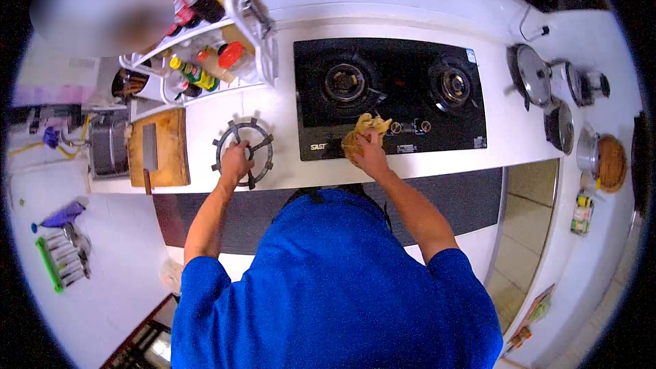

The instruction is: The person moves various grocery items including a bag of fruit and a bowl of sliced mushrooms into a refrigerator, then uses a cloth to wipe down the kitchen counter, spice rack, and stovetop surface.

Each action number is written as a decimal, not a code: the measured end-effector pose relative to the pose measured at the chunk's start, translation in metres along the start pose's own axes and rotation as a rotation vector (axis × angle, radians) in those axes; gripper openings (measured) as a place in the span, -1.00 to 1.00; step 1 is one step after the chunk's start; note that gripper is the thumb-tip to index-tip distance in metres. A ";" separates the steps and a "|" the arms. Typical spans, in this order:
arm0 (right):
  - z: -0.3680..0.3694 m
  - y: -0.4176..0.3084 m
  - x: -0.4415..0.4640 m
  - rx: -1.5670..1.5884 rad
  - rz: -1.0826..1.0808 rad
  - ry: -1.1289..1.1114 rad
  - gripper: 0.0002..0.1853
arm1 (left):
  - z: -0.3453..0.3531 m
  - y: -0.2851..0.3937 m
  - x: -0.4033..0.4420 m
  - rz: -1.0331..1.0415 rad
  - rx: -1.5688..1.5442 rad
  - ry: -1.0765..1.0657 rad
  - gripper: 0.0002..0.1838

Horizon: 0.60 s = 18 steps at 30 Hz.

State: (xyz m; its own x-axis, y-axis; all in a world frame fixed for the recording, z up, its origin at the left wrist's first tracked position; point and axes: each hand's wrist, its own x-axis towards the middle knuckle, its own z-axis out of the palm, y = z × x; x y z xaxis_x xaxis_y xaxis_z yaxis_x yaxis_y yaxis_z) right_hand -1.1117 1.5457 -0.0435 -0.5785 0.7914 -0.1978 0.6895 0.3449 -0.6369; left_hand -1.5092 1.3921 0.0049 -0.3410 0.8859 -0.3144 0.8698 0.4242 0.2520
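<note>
My left hand (235,163) is closed on the inner bars of a round dark pan support (267,143), which lies on the white counter left of the hob. My right hand (370,155) presses a crumpled yellow-brown cloth (372,125) against the front edge of the black glass gas hob (410,96), just right of its brand lettering. Behind the cloth is the left burner (344,83), and the right burner (452,86) lies farther off. Neither burner shows a tall pan support like the one in my left hand.
A wooden board (174,147) with a cleaver (149,147) lies at the left, beside the sink (109,143). A white rack (266,61) of bottles and jars stands behind it. Lidded pots (533,75) stand at the right.
</note>
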 end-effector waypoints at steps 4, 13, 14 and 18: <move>0.013 -0.029 -0.006 -0.396 0.082 0.166 -0.37 | 0.019 -0.033 -0.027 -0.126 -0.021 0.065 -0.36; 0.072 -0.068 0.000 -0.267 -0.327 -0.066 -0.29 | 0.026 -0.069 -0.026 -0.032 0.036 0.136 -0.28; 0.083 -0.067 0.016 -0.287 -0.319 -0.088 -0.28 | 0.026 -0.072 -0.024 -0.033 0.029 0.132 -0.28; 0.080 -0.113 0.090 -0.384 -0.237 -0.088 -0.28 | 0.028 -0.086 -0.015 -0.006 0.030 0.152 -0.24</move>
State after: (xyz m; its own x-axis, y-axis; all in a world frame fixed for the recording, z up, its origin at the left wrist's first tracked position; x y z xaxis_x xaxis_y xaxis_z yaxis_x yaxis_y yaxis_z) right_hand -1.2769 1.5378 -0.0485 -0.7628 0.6283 -0.1532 0.6360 0.6860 -0.3535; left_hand -1.5692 1.3369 -0.0376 -0.3940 0.9026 -0.1731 0.8772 0.4256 0.2221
